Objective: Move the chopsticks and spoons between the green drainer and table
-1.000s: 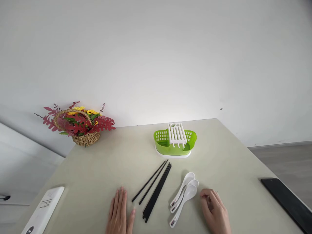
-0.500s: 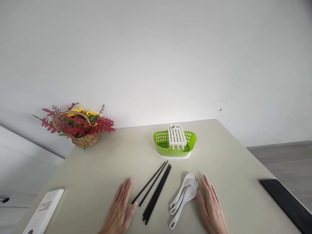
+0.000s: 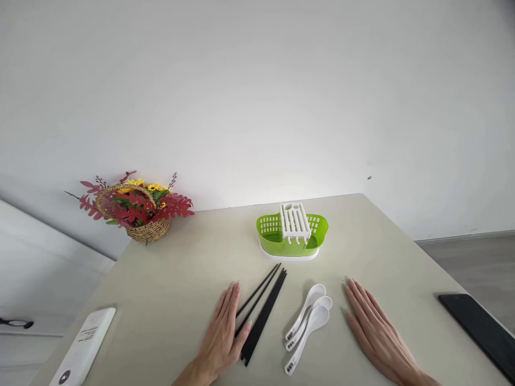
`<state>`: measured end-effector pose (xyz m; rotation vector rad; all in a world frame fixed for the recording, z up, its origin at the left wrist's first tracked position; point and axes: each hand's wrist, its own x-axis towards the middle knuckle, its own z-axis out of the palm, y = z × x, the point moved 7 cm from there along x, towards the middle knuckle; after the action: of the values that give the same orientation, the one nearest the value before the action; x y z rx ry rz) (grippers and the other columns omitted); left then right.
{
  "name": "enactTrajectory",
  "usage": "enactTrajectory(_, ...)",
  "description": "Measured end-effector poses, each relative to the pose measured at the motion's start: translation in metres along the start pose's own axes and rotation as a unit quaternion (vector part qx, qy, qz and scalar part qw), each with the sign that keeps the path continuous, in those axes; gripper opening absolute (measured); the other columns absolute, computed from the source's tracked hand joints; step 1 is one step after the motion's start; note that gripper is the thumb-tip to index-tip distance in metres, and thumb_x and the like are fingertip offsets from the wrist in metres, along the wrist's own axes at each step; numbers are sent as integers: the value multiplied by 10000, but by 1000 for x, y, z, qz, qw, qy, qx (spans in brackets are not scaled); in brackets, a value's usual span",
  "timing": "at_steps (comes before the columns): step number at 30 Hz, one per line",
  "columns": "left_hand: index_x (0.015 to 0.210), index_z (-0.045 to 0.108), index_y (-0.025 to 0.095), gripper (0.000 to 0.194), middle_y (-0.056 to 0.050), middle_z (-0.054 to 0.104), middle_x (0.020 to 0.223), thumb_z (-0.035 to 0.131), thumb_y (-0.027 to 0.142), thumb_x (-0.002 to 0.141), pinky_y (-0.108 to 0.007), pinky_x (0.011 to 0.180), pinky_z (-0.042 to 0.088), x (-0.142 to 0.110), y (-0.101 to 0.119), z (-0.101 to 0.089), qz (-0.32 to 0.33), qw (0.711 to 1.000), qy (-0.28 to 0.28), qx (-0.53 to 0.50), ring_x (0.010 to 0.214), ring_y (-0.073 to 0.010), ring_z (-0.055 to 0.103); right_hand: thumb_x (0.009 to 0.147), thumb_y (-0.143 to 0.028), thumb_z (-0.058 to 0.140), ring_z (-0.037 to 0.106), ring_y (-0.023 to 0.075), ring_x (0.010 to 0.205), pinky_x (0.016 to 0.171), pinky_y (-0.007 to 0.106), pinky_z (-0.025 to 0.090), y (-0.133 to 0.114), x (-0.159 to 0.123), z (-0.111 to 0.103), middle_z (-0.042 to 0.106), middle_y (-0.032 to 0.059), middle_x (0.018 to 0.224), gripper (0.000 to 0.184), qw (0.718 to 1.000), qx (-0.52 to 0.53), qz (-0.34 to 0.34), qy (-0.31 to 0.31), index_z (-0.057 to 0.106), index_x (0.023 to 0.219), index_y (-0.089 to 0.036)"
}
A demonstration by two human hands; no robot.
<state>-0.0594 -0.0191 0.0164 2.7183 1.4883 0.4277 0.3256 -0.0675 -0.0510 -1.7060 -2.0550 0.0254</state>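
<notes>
Several black chopsticks (image 3: 264, 320) lie slanted on the table, two of them a little apart from the bunch. My left hand (image 3: 222, 331) is open with its fingers stretched out, partly covering the lower ends of the chopsticks; I cannot tell whether it presses on them. Three white spoons (image 3: 308, 332) lie overlapped to the right of the chopsticks, bowls pointing away. My right hand (image 3: 372, 327) lies open and flat to the right of the spoons, apart from them and holding nothing. Behind these stands a green basket (image 3: 277, 246) with a white slatted rack (image 3: 295, 221) on top.
A wicker basket of artificial flowers (image 3: 148, 230) stands at the back left by the wall. On the left edge lies a white device (image 3: 86, 343); at the right edge, a black phone (image 3: 475, 329). The table (image 3: 193, 268) meets the wall at the back.
My left hand has moved right, onto the near ends of the chopsticks. My right hand has uncurled and shifted right, away from the spoons. The view has swung slightly.
</notes>
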Motion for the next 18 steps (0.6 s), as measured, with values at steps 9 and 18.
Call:
enactTrajectory(9,1713,11,201,763,-105,260,1737,427,345,1089,-505,1286,342,2,-1,8,23,999,-18,31,1590,-301,312,1095,-426,385,248,309,1605,1313,564,241,-6,21,4,156,44,1771,722,999,-17,-23,-33,74,1728,-271)
enactTrajectory(18,1712,74,213,693,-82,236,1748,373,258,1088,-496,1295,321,2,-1,8,36,999,-18,32,1602,-285,282,1102,-420,385,196,312,1617,1310,582,237,-10,39,6,120,35,1776,702,998,-19,-38,-48,89,1725,-288)
